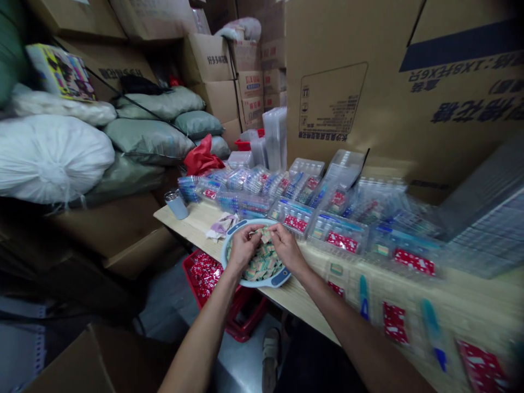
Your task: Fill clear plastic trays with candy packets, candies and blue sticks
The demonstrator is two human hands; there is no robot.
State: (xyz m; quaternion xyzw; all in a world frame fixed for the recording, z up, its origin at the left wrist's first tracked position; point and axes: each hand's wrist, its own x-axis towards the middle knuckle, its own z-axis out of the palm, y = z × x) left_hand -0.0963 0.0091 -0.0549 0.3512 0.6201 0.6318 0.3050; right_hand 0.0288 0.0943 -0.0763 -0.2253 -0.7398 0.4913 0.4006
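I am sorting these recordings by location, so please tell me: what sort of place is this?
Probably a storeroom or small packing workshop: cardboard boxes stand stacked, filled sacks lie piled, and clear plastic cases crowd the table.

A bulging white sack (49, 158) sits at the left beside piled grey-green sacks (147, 142), with a brightly patterned box (63, 73) higher up. Brown cartons (213, 57) are stacked farther back, and a large printed carton (347, 54) stands behind the surface (196, 226). On its left end, a grey-blue cup (177, 206) stands near a crumpled white-and-purple cloth (222, 225).
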